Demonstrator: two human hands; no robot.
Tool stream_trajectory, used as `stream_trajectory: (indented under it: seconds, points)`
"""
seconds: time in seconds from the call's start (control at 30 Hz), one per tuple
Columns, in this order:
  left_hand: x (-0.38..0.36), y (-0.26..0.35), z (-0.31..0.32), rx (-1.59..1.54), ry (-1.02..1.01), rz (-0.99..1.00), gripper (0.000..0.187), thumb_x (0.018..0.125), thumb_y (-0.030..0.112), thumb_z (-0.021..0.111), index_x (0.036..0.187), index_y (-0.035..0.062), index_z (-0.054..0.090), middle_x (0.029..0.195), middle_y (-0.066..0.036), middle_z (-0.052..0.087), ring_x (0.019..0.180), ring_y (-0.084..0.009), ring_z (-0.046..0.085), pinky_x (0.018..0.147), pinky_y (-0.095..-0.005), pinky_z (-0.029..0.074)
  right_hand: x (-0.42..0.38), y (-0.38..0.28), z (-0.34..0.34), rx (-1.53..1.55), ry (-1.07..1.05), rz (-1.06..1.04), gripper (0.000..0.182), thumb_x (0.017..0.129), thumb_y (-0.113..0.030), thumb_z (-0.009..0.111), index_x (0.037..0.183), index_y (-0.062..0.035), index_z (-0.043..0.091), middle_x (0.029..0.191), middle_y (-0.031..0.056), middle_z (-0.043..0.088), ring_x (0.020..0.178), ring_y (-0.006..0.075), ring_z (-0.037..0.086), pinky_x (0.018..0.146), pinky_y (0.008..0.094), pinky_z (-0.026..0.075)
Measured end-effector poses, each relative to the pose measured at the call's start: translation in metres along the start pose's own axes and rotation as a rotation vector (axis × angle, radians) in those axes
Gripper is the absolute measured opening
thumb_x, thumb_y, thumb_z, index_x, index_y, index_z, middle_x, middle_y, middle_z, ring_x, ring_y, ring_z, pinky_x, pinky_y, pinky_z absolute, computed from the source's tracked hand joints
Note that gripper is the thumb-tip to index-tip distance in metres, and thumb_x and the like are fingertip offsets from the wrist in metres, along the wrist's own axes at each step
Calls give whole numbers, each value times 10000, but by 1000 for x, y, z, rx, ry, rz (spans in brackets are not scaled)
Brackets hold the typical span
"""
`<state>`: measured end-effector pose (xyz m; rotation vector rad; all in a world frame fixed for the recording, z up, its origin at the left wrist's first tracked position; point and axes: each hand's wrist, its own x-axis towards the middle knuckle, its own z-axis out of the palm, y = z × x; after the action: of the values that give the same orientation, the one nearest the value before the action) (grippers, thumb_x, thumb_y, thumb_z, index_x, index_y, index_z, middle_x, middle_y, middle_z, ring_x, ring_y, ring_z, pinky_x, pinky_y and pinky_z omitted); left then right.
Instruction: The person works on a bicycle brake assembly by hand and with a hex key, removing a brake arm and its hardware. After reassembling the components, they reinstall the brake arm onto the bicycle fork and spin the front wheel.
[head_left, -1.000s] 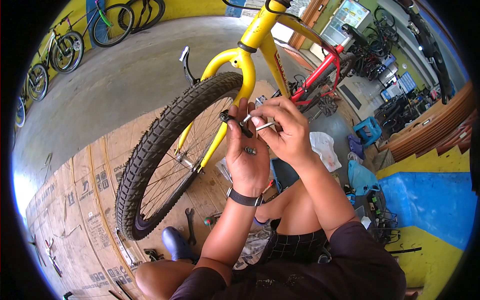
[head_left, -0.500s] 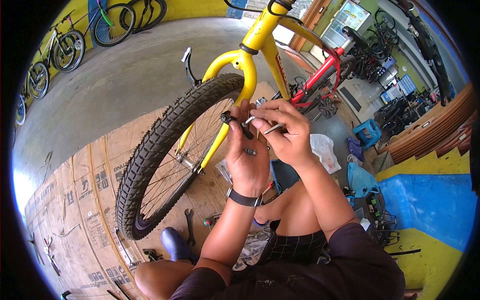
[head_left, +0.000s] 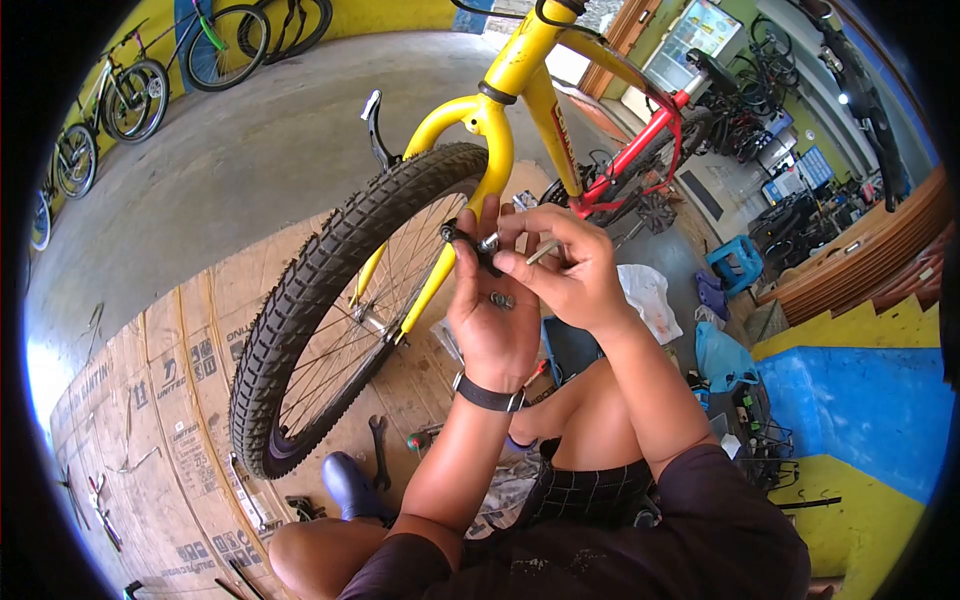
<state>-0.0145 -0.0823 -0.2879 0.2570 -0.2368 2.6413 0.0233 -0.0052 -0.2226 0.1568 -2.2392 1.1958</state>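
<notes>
My left hand point(head_left: 492, 335) is palm up, its thumb and fingers closed around a black bicycle brake arm point(head_left: 459, 236). A short silver fitting point(head_left: 489, 242) shows at the brake arm, by my right fingertips. Small metal washers or nuts point(head_left: 502, 300) lie in the left palm. My right hand point(head_left: 575, 270) is bent close beside it, pinching a thin metal rod point(head_left: 543, 252) whose kind I cannot make out. Behind both hands stands the yellow bicycle fork point(head_left: 497, 150) with its knobby front wheel point(head_left: 300, 310). Another brake arm point(head_left: 376, 132) sticks out near the tyre.
Cardboard point(head_left: 180, 400) covers the floor, with a wrench point(head_left: 379, 452) and pliers point(head_left: 103, 512) on it. A blue tray point(head_left: 570, 348) and a white plastic bag point(head_left: 648, 300) lie beyond my right arm. A blue stool point(head_left: 735, 265) stands at right; bicycles point(head_left: 140, 100) line the far wall.
The right fingers have shifted slightly, and the silver fitting now shows closer to the brake arm. The rod is tilted a little differently. My left hand has hardly moved.
</notes>
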Motion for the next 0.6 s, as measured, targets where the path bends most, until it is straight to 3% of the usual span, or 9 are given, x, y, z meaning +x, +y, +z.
stream_trajectory:
  seconds: [0.07,0.17,0.2,0.4,0.6]
  points:
    - [2,2,-2,-29,-3,15,415,1052,374,492,1413,170,500,1522,-101,446,1429,-270,375,1179,-474,291,0,14,-13,-144,-85,-116,259,781,-33,775,1035,-21,726,934,72,700,760,122,652,640,263,491]
    - [2,10,2,32,11,31,434,1043,404,501,1423,195,485,1547,-96,423,1466,-278,330,1193,-493,267,3,-1,-20,-222,-298,-85,251,742,-100,786,970,-16,720,862,38,644,670,86,544,532,242,380]
    - [2,11,2,68,20,34,448,1042,426,492,1438,219,464,1575,-90,390,1495,-288,282,1204,-509,241,3,1,-18,-223,-320,-149,316,697,-132,800,976,-7,720,855,57,629,668,118,539,548,259,378]
    - [2,13,2,91,-1,60,470,1054,461,435,1468,239,424,1599,-107,346,1512,-297,241,1213,-520,210,0,12,-12,-180,-331,-202,281,702,-68,789,966,7,729,901,87,640,764,188,617,653,314,483]
    - [2,14,1,108,-11,86,480,1055,459,433,1479,237,410,1606,-110,332,1513,-304,232,1215,-532,193,-1,7,-13,-219,-358,-119,219,715,-51,776,914,12,710,895,106,634,799,235,633,707,335,507]
